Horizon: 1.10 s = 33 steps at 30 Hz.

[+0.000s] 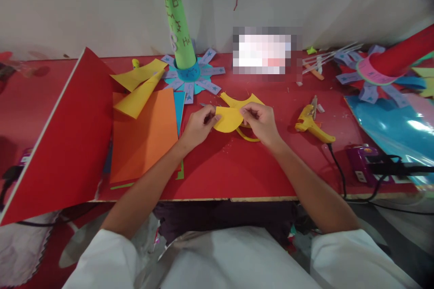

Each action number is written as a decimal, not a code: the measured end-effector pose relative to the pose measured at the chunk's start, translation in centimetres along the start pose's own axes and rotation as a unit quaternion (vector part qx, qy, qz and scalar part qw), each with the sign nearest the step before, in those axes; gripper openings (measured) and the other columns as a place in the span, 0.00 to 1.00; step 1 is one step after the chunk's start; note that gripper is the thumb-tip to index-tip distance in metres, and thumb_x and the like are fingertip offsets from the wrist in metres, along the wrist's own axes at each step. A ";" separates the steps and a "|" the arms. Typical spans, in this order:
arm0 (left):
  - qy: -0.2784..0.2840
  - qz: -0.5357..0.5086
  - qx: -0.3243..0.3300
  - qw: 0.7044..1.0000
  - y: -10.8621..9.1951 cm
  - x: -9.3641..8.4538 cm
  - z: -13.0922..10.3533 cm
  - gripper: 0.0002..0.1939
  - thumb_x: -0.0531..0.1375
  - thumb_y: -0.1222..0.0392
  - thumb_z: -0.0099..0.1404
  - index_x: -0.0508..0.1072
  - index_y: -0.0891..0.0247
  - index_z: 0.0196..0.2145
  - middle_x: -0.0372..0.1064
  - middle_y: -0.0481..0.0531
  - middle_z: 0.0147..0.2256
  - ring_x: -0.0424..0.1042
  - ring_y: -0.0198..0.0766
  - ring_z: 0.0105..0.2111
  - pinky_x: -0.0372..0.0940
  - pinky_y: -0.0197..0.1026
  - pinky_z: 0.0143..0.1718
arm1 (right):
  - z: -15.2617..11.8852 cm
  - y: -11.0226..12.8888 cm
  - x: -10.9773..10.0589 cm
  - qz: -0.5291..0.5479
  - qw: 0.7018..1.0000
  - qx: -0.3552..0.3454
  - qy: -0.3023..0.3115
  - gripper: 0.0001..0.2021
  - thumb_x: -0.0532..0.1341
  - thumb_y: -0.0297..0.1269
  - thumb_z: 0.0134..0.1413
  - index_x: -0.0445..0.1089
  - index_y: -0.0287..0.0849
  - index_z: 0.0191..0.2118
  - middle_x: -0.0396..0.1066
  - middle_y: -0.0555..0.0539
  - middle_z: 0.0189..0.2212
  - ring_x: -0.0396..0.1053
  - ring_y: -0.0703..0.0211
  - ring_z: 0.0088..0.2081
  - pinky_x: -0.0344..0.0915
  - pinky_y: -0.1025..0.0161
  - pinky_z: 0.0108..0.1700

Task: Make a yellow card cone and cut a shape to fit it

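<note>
Between my two hands is a yellow paper piece (228,120), straight along its top and rounded below. My left hand (200,125) pinches its left end between thumb and fingers. At the upper right corner, my right hand (260,119) grips the same piece. Just behind it on the red table lie yellow paper offcuts (241,100) with curved edges. A curved yellow strip (248,137) shows below my right hand, partly hidden by it.
Left are a red board (64,139), orange sheets (144,139) and yellow scraps (140,94). A green paper tube (178,22) stands behind on a blue base. Right lie a yellow glue gun (313,124) with a black cord, a purple power strip (368,164) and blue plastic-covered sheets (389,121).
</note>
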<state>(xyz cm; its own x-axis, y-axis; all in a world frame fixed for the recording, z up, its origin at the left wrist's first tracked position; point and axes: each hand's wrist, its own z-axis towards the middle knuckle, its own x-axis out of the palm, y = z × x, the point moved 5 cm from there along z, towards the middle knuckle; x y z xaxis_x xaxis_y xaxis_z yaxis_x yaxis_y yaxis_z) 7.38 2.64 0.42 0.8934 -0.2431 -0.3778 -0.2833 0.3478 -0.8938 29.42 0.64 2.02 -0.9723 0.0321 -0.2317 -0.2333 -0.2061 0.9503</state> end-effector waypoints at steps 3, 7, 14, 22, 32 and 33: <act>0.000 0.011 0.010 1.000 -0.3 -0.2 0.0 0.23 0.63 0.39 0.76 0.65 0.58 0.33 0.62 0.44 0.27 0.61 0.34 0.26 0.55 0.39 0.28 | 0.2 -0.2 0.0 -0.047 0.999 -0.022 0.015 0.20 0.65 0.54 0.69 0.69 0.46 0.30 0.65 0.52 0.22 0.61 0.60 0.25 0.57 0.59 0.31; 0.037 0.051 0.030 0.998 -1.1 0.2 -0.3 0.13 0.65 0.47 0.74 0.75 0.59 0.41 0.77 0.49 0.37 0.73 0.37 0.34 0.63 0.39 0.36 | 0.1 -0.1 0.6 -0.177 0.976 -0.094 0.088 0.18 0.60 0.50 0.72 0.68 0.45 0.31 0.70 0.50 0.26 0.63 0.58 0.29 0.57 0.58 0.35; 0.106 0.126 -0.021 0.986 -1.4 1.0 -0.7 0.08 0.60 0.55 0.75 0.73 0.61 0.39 0.75 0.49 0.34 0.71 0.37 0.32 0.58 0.40 0.36 | -0.1 0.2 0.1 -0.394 0.899 -0.144 0.123 0.15 0.55 0.43 0.78 0.76 0.43 0.45 0.80 0.39 0.43 0.74 0.48 0.45 0.61 0.57 0.43; 0.037 -0.038 -0.079 0.995 0.3 -0.2 0.0 0.13 0.60 0.48 0.74 0.67 0.60 0.40 0.67 0.49 0.35 0.67 0.36 0.33 0.61 0.39 0.34 | -0.5 -0.4 -1.2 -0.560 0.798 -0.138 0.175 0.15 0.61 0.46 0.76 0.74 0.38 0.50 0.78 0.35 0.46 0.75 0.41 0.46 0.64 0.53 0.45; 0.039 -0.058 0.042 0.997 -7.9 -4.0 4.1 0.23 0.65 0.36 0.74 0.69 0.59 0.39 0.67 0.50 0.35 0.66 0.35 0.31 0.63 0.38 0.30 | -1.7 -0.5 -1.0 -0.539 0.815 -0.150 0.152 0.17 0.53 0.42 0.80 0.70 0.34 0.58 0.75 0.30 0.52 0.77 0.39 0.45 0.69 0.52 0.41; 0.057 -0.042 0.058 0.996 -9.4 -4.7 4.7 0.22 0.65 0.36 0.74 0.70 0.59 0.39 0.68 0.51 0.36 0.68 0.36 0.32 0.65 0.39 0.31 | -1.5 -0.7 -1.4 -0.515 0.834 -0.139 0.140 0.16 0.54 0.43 0.80 0.69 0.36 0.59 0.75 0.30 0.54 0.77 0.40 0.45 0.69 0.53 0.39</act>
<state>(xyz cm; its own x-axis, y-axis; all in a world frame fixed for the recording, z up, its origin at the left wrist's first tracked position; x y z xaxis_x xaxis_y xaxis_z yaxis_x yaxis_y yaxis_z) 7.49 4.74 11.72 0.8654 -0.3738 -0.3338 -0.1616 0.4223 -0.8919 30.93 -0.76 1.40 -0.2062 0.1104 -0.9723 -0.8916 -0.4306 0.1402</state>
